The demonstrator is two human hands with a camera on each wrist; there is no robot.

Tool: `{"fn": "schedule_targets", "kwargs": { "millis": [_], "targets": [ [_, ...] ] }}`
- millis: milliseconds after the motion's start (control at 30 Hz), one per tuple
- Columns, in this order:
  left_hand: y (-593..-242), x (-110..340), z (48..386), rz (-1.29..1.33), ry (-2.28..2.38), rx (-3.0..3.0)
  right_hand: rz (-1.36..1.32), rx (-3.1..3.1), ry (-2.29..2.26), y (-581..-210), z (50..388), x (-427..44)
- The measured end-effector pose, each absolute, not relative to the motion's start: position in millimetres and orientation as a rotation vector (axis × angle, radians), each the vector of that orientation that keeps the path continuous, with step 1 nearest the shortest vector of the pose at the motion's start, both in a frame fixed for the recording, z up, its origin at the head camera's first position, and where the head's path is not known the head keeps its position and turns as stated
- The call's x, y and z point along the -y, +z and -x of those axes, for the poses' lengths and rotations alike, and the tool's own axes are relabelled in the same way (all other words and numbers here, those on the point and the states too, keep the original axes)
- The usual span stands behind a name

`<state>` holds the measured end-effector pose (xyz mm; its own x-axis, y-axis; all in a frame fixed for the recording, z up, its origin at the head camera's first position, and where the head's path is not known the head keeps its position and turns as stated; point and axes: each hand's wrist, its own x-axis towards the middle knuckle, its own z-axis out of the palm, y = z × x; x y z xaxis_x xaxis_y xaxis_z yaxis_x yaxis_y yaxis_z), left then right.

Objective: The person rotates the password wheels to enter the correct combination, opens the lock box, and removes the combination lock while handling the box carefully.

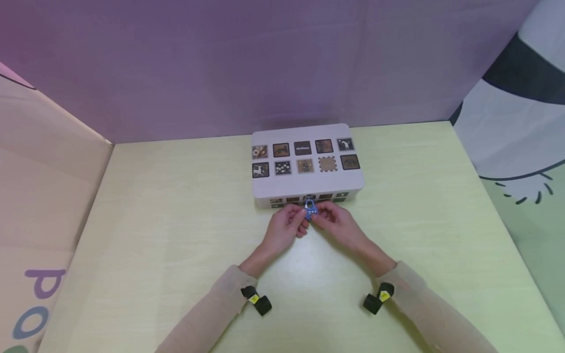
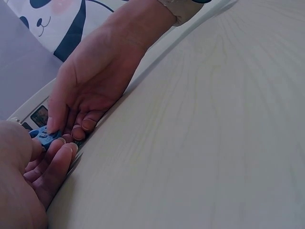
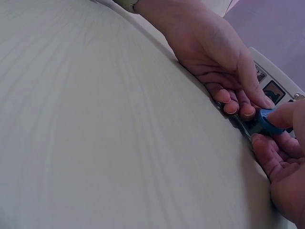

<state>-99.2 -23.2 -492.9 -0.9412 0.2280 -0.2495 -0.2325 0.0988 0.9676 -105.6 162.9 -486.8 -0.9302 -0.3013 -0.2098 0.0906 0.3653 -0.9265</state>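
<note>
A small blue combination padlock [image 1: 311, 210] with a row of pale dials hangs against the front side of a white tin box [image 1: 304, 184]. From its left side my left hand [image 1: 282, 227] pinches the padlock between thumb and fingers. On the other side my right hand [image 1: 343, 228] grips it too, thumb at the dial row. Seen from the left wrist, the blue body [image 2: 45, 137] sits between both hands' fingertips. In the right wrist view the fingers cover much of the padlock [image 3: 269, 125]. Whether its shackle is locked I cannot tell.
The box's lid bears two rows of small square pictures. Pale wood-grain tabletop [image 1: 185, 215] surrounds the box. A purple cloth wall [image 1: 220, 73] rises behind it, with printed panels [image 1: 525, 220] on the sides. Both wrists carry a black strap-on camera [image 1: 260, 301].
</note>
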Motion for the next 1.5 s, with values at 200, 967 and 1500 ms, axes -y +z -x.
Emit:
{"fn": "schedule_targets", "kwargs": {
  "millis": [200,967,1500],
  "targets": [
    [-495.0,23.2,99.7,0.007,1.91,-2.042,0.184,-2.286,-1.584,-487.5,105.5,-163.4],
    [-492.8,23.2,99.1,-0.002,1.906,-2.053,0.203,-2.289,-1.587,-488.4,107.0,-165.4],
    [-493.2,22.8,99.4,0.005,1.911,-2.047,0.196,-2.299,-1.585,-489.4,105.6,-163.4]
  ]
}}
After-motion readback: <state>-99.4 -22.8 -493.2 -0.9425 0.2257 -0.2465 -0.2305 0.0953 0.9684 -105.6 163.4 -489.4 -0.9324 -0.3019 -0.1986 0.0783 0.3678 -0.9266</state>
